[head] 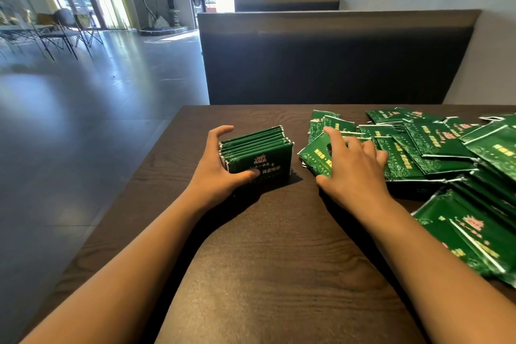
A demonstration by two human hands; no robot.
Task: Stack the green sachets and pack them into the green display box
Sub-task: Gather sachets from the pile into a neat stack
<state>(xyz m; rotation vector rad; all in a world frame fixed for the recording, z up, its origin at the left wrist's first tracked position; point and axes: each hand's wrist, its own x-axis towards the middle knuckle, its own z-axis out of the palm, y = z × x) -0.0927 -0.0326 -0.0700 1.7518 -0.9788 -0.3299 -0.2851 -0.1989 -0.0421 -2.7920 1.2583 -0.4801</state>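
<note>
left hand (220, 167) pinches the upright stack (258, 155), thumb against fingers; loosen and it fans over. right hand (353, 167), fingers spread on the pile (435, 153), could drag several sachets.

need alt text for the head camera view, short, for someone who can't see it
A person's left hand grips a stack of green sachets standing on edge on a dark wooden table, while the right hand rests on a loose pile of sachets spread to the right. A dark bench back stands behind.
</note>
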